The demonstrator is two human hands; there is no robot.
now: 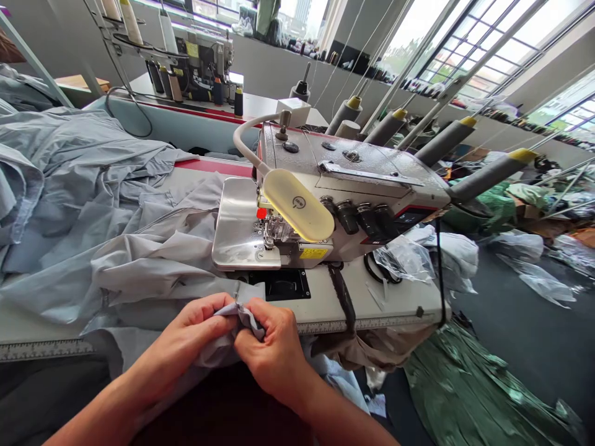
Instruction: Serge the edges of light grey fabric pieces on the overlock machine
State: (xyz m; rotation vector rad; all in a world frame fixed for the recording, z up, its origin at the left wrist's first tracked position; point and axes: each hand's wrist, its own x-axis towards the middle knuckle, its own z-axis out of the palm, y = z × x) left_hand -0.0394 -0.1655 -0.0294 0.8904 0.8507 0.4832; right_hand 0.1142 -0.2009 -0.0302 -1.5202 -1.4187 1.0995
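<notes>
Both my hands pinch the edge of a light grey fabric piece just in front of the table edge. My left hand is closed on the cloth, thumb on top. Close beside it, my right hand grips a folded bit of the same cloth. The rest of the fabric spreads in loose folds over the table to the left. Beyond my hands stands an overlock sewing machine with a shiny metal plate. A yellowish lamp head hangs over its needle area.
Grey thread cones stand behind the machine. A ruler strip runs along the table's front edge. Clear plastic lies at the table's right, and green fabric lies on the floor. Another sewing machine is at the back.
</notes>
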